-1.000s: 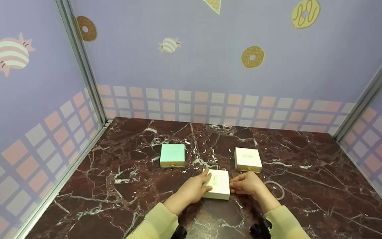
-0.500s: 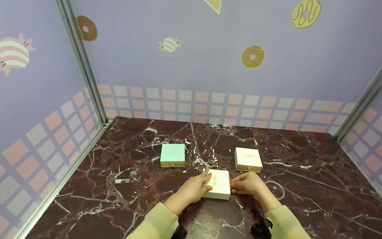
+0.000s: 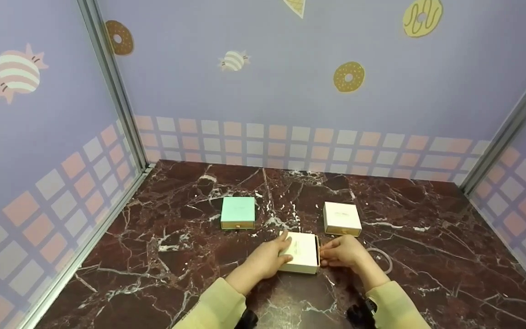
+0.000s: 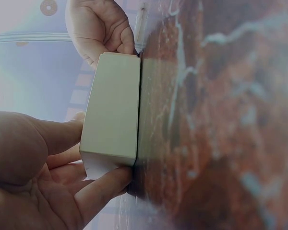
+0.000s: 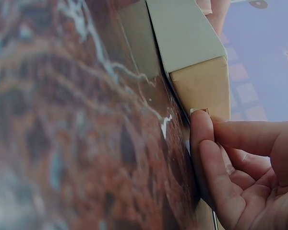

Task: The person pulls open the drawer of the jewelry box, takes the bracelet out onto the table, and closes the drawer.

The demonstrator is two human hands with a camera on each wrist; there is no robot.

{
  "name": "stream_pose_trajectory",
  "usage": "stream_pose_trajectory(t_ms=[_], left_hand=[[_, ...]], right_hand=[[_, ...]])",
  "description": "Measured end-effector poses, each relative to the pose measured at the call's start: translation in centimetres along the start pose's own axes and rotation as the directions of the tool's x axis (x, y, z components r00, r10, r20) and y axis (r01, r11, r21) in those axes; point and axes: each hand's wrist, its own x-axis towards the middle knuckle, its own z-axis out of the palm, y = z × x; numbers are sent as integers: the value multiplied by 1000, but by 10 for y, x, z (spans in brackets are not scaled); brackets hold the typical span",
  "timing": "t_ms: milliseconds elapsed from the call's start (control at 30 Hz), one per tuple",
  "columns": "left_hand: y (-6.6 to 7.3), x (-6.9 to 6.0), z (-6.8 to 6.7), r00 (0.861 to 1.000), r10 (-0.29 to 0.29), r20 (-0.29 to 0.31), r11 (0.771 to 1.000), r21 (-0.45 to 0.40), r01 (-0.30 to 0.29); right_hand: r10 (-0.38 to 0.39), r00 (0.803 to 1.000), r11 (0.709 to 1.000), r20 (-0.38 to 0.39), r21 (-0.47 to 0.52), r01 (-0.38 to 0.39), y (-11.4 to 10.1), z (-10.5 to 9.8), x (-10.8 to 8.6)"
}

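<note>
One cream box [image 3: 302, 253]: on the marbled desk [image 3: 130, 256], between the hands, its drawer [image 5: 206, 88] slightly out at the right end.
Left hand [image 3: 265, 259]: fingers and thumb partly spread, gripping the box's left end.
Right hand [image 3: 344, 252]: fingers and thumb nearly together, pinching the drawer's tab [image 5: 206, 111].
Green box [image 3: 238, 210]: farther back, left.
White box [image 3: 341, 215]: farther back, right.
Pale ring [image 3: 390, 262]: on the desk, beside the right wrist.

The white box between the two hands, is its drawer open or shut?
Slightly open: the head view shows a dark gap between cover and drawer front.
</note>
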Motion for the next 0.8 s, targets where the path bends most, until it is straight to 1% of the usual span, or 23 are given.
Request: stream_pose_trajectory(t_ms=[267,800], left_hand=[[0,0,-1,1000,-9,11,1000,-3,9],[0,0,-1,1000,-1,-2,1000,-2,1]], right_hand=[[13,1000,1000,0,-12,-13,0,-5,-1],[15,999,1000,43,-26,-14,1,-14,-2]])
